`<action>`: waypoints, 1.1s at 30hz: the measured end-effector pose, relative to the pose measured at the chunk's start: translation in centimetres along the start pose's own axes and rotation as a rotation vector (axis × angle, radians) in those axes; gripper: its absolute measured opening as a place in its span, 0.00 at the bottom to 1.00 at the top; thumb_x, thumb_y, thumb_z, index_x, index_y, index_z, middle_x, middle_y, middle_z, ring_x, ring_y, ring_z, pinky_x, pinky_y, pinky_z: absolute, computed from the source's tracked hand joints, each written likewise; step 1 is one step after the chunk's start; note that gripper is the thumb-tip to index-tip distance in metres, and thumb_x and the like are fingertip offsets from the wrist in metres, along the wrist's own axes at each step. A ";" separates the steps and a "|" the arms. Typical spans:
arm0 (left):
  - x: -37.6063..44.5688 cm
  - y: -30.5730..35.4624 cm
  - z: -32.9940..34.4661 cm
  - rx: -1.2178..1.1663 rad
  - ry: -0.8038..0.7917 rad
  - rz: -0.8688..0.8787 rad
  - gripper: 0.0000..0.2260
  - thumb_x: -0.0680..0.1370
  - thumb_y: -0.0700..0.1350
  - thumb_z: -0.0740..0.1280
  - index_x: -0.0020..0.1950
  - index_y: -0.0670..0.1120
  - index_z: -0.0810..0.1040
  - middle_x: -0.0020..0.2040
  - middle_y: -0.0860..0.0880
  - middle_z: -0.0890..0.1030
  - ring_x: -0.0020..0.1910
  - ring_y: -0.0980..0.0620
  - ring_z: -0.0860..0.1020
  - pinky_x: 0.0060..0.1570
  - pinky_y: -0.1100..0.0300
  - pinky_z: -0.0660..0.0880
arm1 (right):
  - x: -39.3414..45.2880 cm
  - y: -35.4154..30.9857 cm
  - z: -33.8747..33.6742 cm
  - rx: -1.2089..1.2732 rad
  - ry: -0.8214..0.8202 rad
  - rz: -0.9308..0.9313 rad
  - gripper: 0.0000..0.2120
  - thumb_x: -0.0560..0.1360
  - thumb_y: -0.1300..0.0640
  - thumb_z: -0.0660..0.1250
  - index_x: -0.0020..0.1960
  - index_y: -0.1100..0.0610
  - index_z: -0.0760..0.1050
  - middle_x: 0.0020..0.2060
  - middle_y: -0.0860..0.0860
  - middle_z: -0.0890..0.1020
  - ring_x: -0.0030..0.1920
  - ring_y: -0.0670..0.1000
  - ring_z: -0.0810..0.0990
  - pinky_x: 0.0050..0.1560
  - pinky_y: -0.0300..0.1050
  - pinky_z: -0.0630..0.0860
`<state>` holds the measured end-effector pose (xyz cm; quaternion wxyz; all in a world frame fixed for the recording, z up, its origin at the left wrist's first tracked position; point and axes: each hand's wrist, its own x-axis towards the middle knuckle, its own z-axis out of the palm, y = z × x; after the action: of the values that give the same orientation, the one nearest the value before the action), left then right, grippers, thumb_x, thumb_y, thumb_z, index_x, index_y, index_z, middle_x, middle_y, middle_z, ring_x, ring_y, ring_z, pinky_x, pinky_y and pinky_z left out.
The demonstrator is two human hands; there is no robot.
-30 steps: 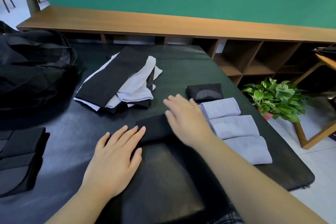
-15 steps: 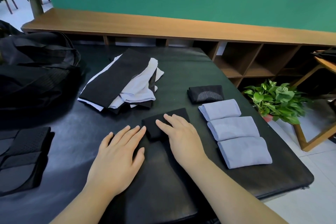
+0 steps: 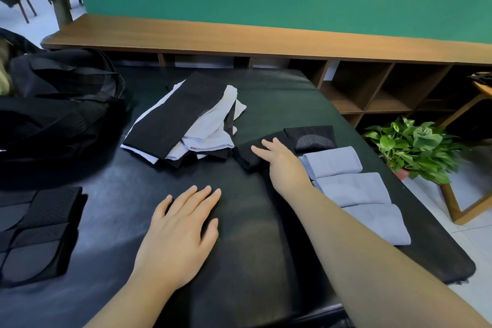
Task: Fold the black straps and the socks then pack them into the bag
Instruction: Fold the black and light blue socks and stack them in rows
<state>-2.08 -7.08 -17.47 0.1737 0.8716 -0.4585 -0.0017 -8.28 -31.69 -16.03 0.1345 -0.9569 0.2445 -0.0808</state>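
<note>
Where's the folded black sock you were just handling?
In the head view, the folded black sock lies right of centre on the table under the right hand, between the unfolded sock pile and another folded black sock.

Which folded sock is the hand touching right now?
The right hand rests on the plain black folded sock, nearest the unfolded pile. The other black one has a grey patch; the three blue ones lie untouched.

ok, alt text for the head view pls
A person's right hand presses a folded black sock on a black table, left hand flat nearby. Three folded grey socks line the right; unfolded socks and a black bag sit behind.
</note>
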 end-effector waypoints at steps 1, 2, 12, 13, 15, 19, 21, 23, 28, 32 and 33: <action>0.0 0.0 0.0 0.005 -0.001 0.000 0.27 0.76 0.59 0.43 0.74 0.60 0.62 0.72 0.63 0.64 0.73 0.62 0.56 0.70 0.58 0.46 | 0.3 0.2 -0.1 -0.012 -0.008 0.016 0.35 0.74 0.75 0.50 0.74 0.47 0.61 0.76 0.48 0.57 0.77 0.50 0.49 0.71 0.43 0.57; 0.0 0.0 0.0 0.008 -0.005 -0.002 0.26 0.76 0.59 0.44 0.73 0.60 0.62 0.72 0.63 0.65 0.73 0.62 0.56 0.70 0.58 0.47 | 0.5 0.3 -0.1 -0.022 -0.009 0.038 0.35 0.75 0.74 0.50 0.75 0.47 0.60 0.76 0.47 0.57 0.77 0.50 0.49 0.71 0.44 0.57; 0.0 -0.1 0.3 0.035 0.025 -0.002 0.25 0.76 0.58 0.46 0.73 0.59 0.63 0.74 0.59 0.63 0.74 0.59 0.55 0.70 0.56 0.47 | 0.0 -0.5 1.1 -0.040 0.059 0.176 0.32 0.78 0.68 0.53 0.78 0.51 0.46 0.77 0.50 0.44 0.77 0.52 0.40 0.75 0.47 0.51; 0.1 -0.1 0.3 0.047 0.045 -0.007 0.25 0.76 0.57 0.48 0.73 0.57 0.64 0.74 0.56 0.63 0.74 0.57 0.55 0.70 0.54 0.48 | -0.5 -1.0 1.3 -0.015 0.070 0.167 0.31 0.79 0.68 0.52 0.78 0.52 0.46 0.77 0.49 0.44 0.77 0.51 0.40 0.74 0.47 0.51; 0.2 -0.1 0.3 0.065 0.105 -0.041 0.25 0.76 0.56 0.51 0.72 0.55 0.65 0.75 0.52 0.61 0.75 0.53 0.54 0.70 0.51 0.48 | -1.9 -2.4 1.6 0.002 0.080 0.141 0.29 0.80 0.65 0.51 0.78 0.53 0.46 0.77 0.49 0.44 0.77 0.50 0.40 0.75 0.46 0.49; 0.9 -0.2 0.3 0.024 0.215 -0.160 0.27 0.76 0.55 0.54 0.75 0.54 0.58 0.77 0.48 0.52 0.76 0.49 0.47 0.72 0.48 0.47 | -4.8 -4.9 1.8 -0.023 0.035 0.120 0.24 0.83 0.56 0.46 0.78 0.53 0.44 0.77 0.47 0.44 0.76 0.49 0.40 0.75 0.44 0.44; 1.3 -0.1 0.2 -0.004 0.241 -0.211 0.27 0.78 0.53 0.59 0.76 0.54 0.57 0.78 0.48 0.50 0.76 0.49 0.45 0.73 0.46 0.49 | -5.8 -5.5 1.8 -0.036 -0.001 0.133 0.24 0.83 0.53 0.44 0.78 0.53 0.44 0.77 0.47 0.44 0.76 0.48 0.40 0.75 0.44 0.42; 1.6 0.0 0.0 -0.023 0.230 -0.269 0.28 0.78 0.52 0.61 0.77 0.54 0.55 0.78 0.48 0.47 0.76 0.48 0.44 0.73 0.46 0.48 | -6.5 -6.0 1.6 -0.052 -0.041 0.137 0.25 0.83 0.50 0.43 0.78 0.53 0.44 0.77 0.47 0.44 0.76 0.48 0.40 0.75 0.44 0.41; 2.9 -0.4 -0.8 -0.044 0.179 -0.310 0.27 0.80 0.54 0.56 0.77 0.57 0.49 0.78 0.49 0.40 0.75 0.50 0.38 0.73 0.48 0.44 | -8.2 -6.9 1.5 -0.084 -0.095 0.121 0.26 0.82 0.47 0.42 0.78 0.52 0.44 0.77 0.46 0.45 0.76 0.48 0.40 0.75 0.44 0.39; 4.1 -1.4 -1.2 -0.024 0.170 -0.251 0.27 0.80 0.51 0.57 0.77 0.56 0.51 0.78 0.49 0.41 0.76 0.49 0.39 0.72 0.46 0.45 | -8.7 -7.0 1.5 -0.077 -0.084 0.123 0.26 0.82 0.46 0.43 0.78 0.51 0.44 0.77 0.46 0.45 0.76 0.47 0.40 0.74 0.44 0.39; 4.3 -1.7 -1.3 -0.013 0.164 -0.254 0.27 0.80 0.52 0.57 0.77 0.56 0.50 0.78 0.49 0.41 0.76 0.48 0.39 0.72 0.45 0.45 | -8.7 -7.0 1.5 -0.079 -0.083 0.122 0.26 0.82 0.47 0.42 0.78 0.51 0.44 0.77 0.46 0.45 0.76 0.47 0.40 0.74 0.44 0.39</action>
<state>1.98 -9.26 -16.08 0.2148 0.9186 -0.3288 0.0445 -12.34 -21.19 -16.13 0.1114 -0.9472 0.2998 -0.0232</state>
